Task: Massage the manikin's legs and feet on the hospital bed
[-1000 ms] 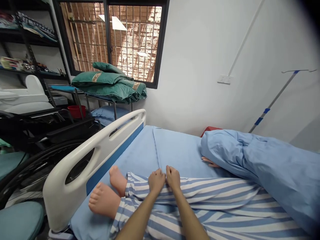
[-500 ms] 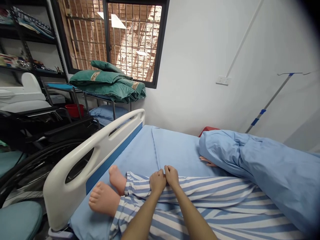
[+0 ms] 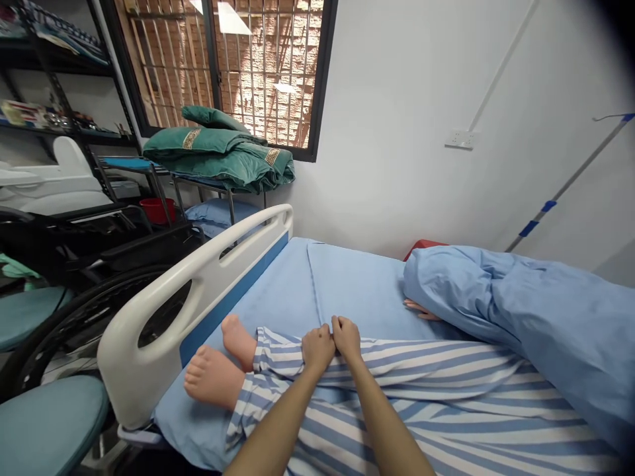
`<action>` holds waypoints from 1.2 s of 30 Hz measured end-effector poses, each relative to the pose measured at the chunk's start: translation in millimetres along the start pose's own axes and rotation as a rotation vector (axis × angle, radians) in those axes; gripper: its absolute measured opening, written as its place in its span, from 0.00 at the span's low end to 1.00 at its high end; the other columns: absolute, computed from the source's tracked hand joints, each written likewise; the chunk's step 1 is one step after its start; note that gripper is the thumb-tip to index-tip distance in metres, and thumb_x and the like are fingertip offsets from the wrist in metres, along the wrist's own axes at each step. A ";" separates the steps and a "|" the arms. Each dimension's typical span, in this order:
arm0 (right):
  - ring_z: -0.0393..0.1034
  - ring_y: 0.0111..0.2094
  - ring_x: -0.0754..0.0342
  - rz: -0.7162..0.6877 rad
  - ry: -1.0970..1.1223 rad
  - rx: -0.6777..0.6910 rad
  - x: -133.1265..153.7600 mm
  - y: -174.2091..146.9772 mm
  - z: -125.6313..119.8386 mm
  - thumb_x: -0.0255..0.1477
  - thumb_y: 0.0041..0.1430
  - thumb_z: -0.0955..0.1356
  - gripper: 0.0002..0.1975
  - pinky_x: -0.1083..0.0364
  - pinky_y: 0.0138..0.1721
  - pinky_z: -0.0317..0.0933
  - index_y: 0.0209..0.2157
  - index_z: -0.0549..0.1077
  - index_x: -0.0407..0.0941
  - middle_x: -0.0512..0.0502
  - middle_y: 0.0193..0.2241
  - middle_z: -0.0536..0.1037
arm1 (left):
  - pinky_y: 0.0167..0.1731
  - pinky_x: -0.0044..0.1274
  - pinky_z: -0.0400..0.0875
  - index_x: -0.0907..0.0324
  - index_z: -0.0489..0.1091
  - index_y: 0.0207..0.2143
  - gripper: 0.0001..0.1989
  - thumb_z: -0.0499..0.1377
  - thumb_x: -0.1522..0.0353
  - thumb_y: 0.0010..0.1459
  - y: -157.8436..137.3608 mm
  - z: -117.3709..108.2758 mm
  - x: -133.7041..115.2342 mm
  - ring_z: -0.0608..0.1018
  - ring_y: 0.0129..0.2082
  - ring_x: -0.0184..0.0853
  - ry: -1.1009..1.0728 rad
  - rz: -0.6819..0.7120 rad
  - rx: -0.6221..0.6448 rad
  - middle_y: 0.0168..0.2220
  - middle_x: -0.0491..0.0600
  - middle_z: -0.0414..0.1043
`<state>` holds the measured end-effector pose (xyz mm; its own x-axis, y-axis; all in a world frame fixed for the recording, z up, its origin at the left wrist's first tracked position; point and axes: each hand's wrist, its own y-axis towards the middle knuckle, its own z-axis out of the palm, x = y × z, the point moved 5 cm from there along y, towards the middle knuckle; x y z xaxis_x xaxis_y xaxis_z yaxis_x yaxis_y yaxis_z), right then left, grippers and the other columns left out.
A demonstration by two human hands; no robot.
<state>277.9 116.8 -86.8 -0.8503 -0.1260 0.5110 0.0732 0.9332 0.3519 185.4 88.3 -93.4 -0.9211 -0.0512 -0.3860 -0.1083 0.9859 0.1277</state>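
Note:
A life-size manikin in blue-and-white striped trousers [image 3: 436, 387] lies on the bed, its bare plastic feet [image 3: 213, 378] at the left end. My left hand [image 3: 318, 350] is closed with curled fingers at the far trouser leg, around shin height. Right beside it, nearly touching, my right hand [image 3: 346, 338] is also closed at that same leg's far side. The fabric meets both hands; my fingertips are mostly hidden beneath them. A light blue quilt [image 3: 501, 291] covers the upper body, and a manikin hand [image 3: 421, 309] sticks out from under its edge.
A white bed end board [image 3: 198, 277] stands beyond the feet. Left of it are a black wheelchair [image 3: 99, 264] and a teal stool [image 3: 49, 423]. Green folded bedding [image 3: 223, 155] lies on a chair below the window. An IV pole [image 3: 570, 182] leans at the right.
My view has shifted slightly, so the scene sits a little higher and farther right in the picture. Both hands stay closed at the same spot on the far leg.

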 end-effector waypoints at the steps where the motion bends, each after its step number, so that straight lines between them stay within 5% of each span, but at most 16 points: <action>1: 0.56 0.19 0.60 0.002 -0.013 0.001 -0.2 0.3 -0.2 0.36 0.56 0.51 0.23 0.60 0.22 0.42 0.15 0.64 0.43 0.49 0.16 0.68 | 0.28 0.24 0.57 0.57 0.65 0.31 0.13 0.43 0.66 0.52 -0.2 0.1 0.1 0.71 0.30 0.36 0.003 -0.002 0.001 0.28 0.50 0.70; 15: 0.58 0.20 0.58 0.026 0.093 -0.013 2.5 0.2 -15.7 0.36 0.55 0.50 0.24 0.60 0.23 0.44 0.16 0.65 0.43 0.47 0.17 0.70 | 0.22 0.19 0.54 0.58 0.64 0.22 0.10 0.48 0.63 0.49 23.9 -17.1 -2.5 0.68 0.25 0.28 -0.263 -0.155 0.008 0.24 0.45 0.68; 22: 0.52 0.17 0.60 0.075 0.229 -0.072 -6.2 2.0 -14.1 0.37 0.54 0.52 0.22 0.60 0.21 0.44 0.13 0.61 0.43 0.51 0.13 0.64 | 0.28 0.23 0.58 0.58 0.64 0.32 0.15 0.40 0.63 0.54 7.9 2.5 -14.1 0.70 0.30 0.34 -0.098 -0.131 -0.031 0.29 0.50 0.69; 29: 0.49 0.17 0.61 0.086 0.314 -0.074 -8.2 1.2 -13.8 0.37 0.52 0.54 0.20 0.61 0.20 0.43 0.12 0.56 0.43 0.54 0.11 0.58 | 0.30 0.25 0.58 0.58 0.64 0.34 0.16 0.39 0.64 0.55 4.8 -2.2 -15.0 0.70 0.31 0.35 -0.049 -0.100 -0.027 0.30 0.51 0.69; 36: 0.46 0.16 0.62 0.045 0.326 -0.046 -0.8 20.1 -35.5 0.37 0.51 0.55 0.19 0.61 0.19 0.42 0.11 0.52 0.43 0.56 0.11 0.50 | 0.31 0.25 0.58 0.58 0.65 0.34 0.14 0.43 0.65 0.52 3.1 0.3 -17.4 0.70 0.33 0.36 -0.011 -0.060 -0.035 0.31 0.51 0.69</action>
<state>298.6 123.8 -52.3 -0.6345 -0.1930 0.7485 0.1368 0.9250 0.3545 201.2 92.3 -86.5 -0.9083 -0.1084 -0.4040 -0.1768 0.9748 0.1358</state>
